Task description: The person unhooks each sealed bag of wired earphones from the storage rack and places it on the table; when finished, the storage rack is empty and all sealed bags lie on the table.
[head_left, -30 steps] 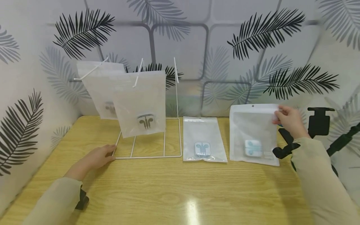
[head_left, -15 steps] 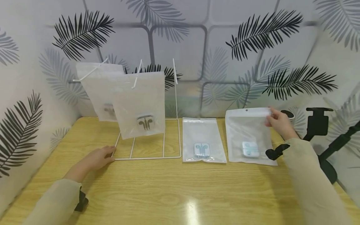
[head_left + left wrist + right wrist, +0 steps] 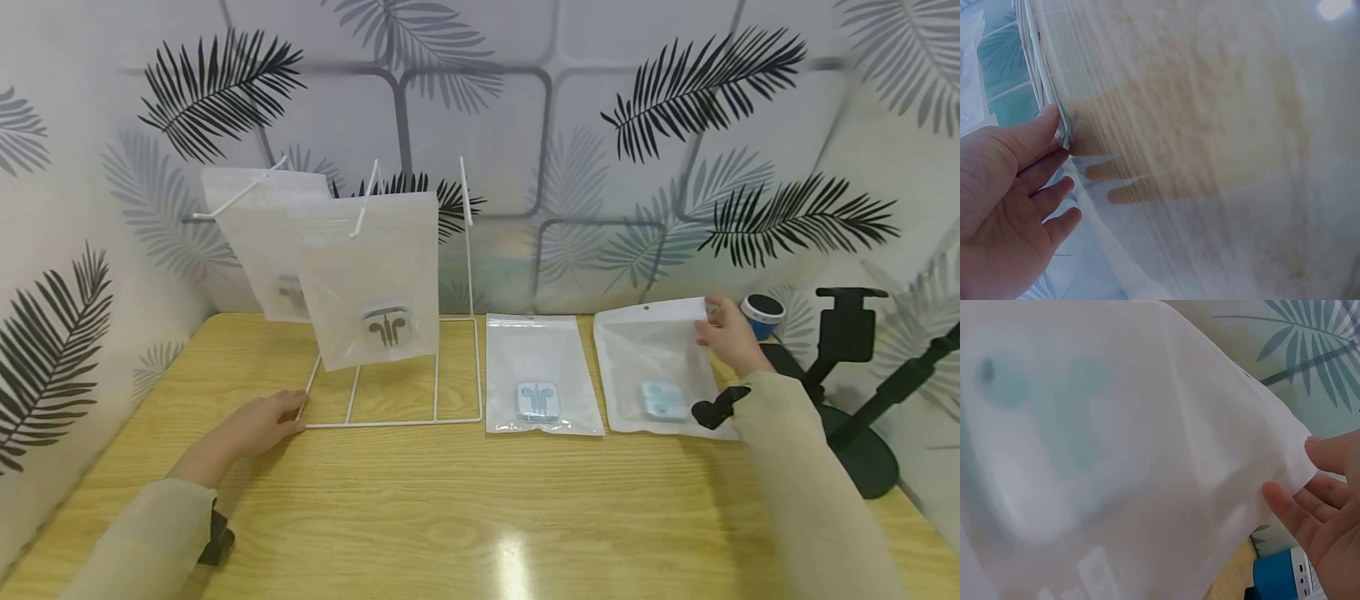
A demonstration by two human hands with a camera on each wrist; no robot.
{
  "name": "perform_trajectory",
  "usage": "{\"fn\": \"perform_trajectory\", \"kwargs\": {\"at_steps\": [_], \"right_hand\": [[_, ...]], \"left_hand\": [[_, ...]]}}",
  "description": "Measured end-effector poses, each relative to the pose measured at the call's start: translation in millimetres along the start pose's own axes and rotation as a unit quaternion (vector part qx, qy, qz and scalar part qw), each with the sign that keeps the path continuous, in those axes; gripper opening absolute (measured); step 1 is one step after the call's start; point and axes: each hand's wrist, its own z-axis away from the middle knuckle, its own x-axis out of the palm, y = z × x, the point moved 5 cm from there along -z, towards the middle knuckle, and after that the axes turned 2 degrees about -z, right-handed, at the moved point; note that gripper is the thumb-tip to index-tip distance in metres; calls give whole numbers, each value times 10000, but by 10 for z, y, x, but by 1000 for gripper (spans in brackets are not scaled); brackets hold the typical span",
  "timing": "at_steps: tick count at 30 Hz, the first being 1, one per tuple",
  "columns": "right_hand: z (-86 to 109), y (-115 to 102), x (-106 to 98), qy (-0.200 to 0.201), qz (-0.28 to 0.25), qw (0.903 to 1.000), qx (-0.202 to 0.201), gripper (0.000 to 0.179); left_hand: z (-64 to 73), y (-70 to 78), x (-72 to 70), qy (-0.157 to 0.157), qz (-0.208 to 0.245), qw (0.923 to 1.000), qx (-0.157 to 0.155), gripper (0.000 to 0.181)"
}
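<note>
My right hand [image 3: 731, 337] pinches the upper right corner of a white, translucent zip bag [image 3: 648, 354] at the right of the table. A square case with earphones [image 3: 664, 400] shows low in that bag. In the right wrist view the bag's corner [image 3: 1294, 465] lies between thumb and fingers. My left hand [image 3: 251, 429] pinches the front left corner of a white wire display rack [image 3: 397, 423]. From the rack's prongs hang a front bag [image 3: 375, 258] with earphones and another bag [image 3: 251, 242] partly behind it. A similar bag [image 3: 532, 354] lies flat between rack and held bag.
A black stand [image 3: 862, 442] with a phone clamp [image 3: 847, 329] stands at the right edge. Beside my right hand is a blue and white cylinder [image 3: 762, 317]. The wooden table [image 3: 420, 517] meets a leaf-patterned backdrop [image 3: 585, 125].
My right hand has moved left and slightly down, and the bag's top edge has shifted left and lower with it. The blue cylinder has come into view. My left hand stays on the rack.
</note>
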Motion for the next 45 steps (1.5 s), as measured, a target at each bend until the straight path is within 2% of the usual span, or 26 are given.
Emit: {"fn": "perform_trajectory", "kwargs": {"at_steps": [6, 10, 16, 25, 30, 40, 45], "right_hand": [[4, 32, 95, -93, -30, 9994, 342, 41], [-21, 104, 143, -173, -101, 9970, 743, 46], [-44, 212, 177, -303, -437, 9929, 1059, 55], [17, 173, 198, -584, -376, 9950, 715, 62], [21, 213, 234, -665, -677, 9926, 759, 59], [41, 268, 286, -859, -774, 9889, 933, 56], [35, 269, 295, -861, -811, 9899, 777, 54]], "left_hand": [[-4, -27, 4, 43, -25, 10000, 24, 50], [-9, -39, 10, 63, -41, 10000, 29, 49], [2, -17, 14, 47, 25, 10000, 50, 49], [1, -7, 20, 59, -20, 10000, 75, 49], [-2, -12, 13, 66, -44, 10000, 57, 49], [5, 5, -1, -24, 23, 10000, -25, 49], [0, -4, 1, 1, -20, 10000, -8, 49]]}}
